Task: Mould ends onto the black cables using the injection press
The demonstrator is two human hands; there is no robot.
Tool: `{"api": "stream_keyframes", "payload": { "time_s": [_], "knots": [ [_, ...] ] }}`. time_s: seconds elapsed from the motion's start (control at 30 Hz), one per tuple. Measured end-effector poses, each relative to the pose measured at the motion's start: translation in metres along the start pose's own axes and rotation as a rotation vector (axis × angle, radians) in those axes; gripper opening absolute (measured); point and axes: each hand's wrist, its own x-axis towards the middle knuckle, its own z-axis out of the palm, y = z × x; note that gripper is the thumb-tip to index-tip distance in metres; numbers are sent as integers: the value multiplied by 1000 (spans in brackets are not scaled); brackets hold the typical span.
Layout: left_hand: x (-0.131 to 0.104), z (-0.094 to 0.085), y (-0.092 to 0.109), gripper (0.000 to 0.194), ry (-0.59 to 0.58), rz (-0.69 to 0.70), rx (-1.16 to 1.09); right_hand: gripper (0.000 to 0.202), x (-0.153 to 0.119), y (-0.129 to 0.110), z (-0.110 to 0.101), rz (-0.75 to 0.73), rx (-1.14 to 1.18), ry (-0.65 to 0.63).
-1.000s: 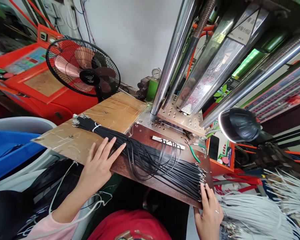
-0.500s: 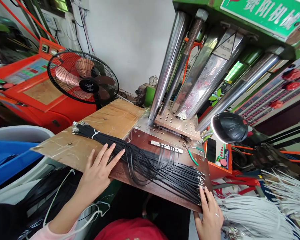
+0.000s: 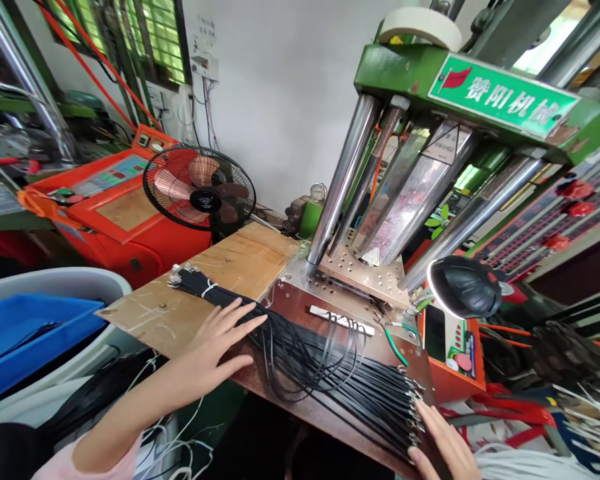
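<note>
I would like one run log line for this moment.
left hand: spread on black cord bundle | right hand: at metal cord ends | white tie: around bundle

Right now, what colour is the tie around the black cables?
The tie around the cables is white, seen best in the head view.

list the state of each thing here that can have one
Black cables, tied at one end, fanned out at the other
Left hand, open, over the cables
Right hand, open, at the cable ends
Lamp, lit
Fan, unblurred, seemingly still
Green-handled tool, spread open
</note>
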Motion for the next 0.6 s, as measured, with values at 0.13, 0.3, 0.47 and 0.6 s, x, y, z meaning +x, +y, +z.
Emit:
{"api": "stream_keyframes", "payload": {
  "time_s": [0.13, 0.3, 0.47, 0.6],
  "knots": [
    [55, -16, 18, 47, -114, 66, -179, 47, 55, -9, -9, 10, 132, -6],
    [129, 1, 39, 44, -248, 118, -159, 46, 114, -9, 6, 52, 165, -29],
    [171, 31, 42, 35, -347, 175, -134, 46, 142, 20, 36, 77, 88, -59],
    [181, 46, 36, 34, -375, 184, -119, 45, 150, 38, 51, 49, 73, -70]
  ]
}}
